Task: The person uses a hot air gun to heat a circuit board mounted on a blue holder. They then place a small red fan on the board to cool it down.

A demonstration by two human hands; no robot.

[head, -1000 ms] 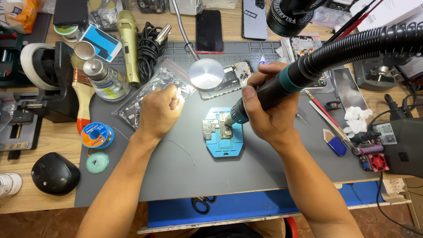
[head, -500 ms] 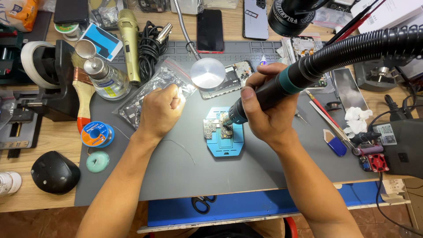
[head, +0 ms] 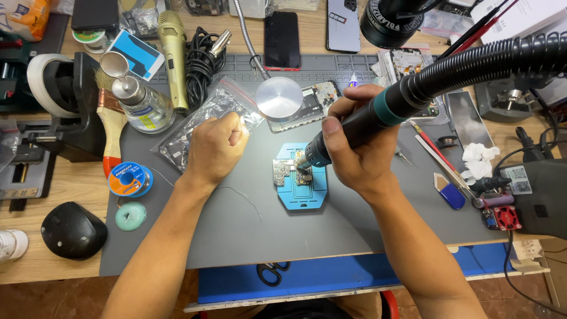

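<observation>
Your wooden desk (head: 71,277) is full of stuff, and a big grey mat (head: 236,236) covers the middle of it. On the mat sits a small blue holder (head: 302,198) with a little circuit board (head: 289,173) on top, right between your two hands.

Your right hand (head: 360,147) is wrapped tight around the black hot air tool (head: 354,127). Your fingers and thumb are clamped on its handle. Its tip points down at the board, and you cannot tell if it touches. A thick black hose (head: 484,59) runs from the tool up to the right.

Your left hand (head: 215,147) is curled into a loose fist, fingers together, and rests on the mat on the edge of a clear plastic bag (head: 207,115). You cannot tell if it holds anything.

Near your left arm lie a blue spool (head: 127,180), a brush with a red handle (head: 112,142), and a black mouse (head: 74,230). A gold microphone (head: 172,56) and a dark phone (head: 282,40) lie farther up. Black scissors (head: 273,273) rest on the blue shelf (head: 354,274) below the mat.
</observation>
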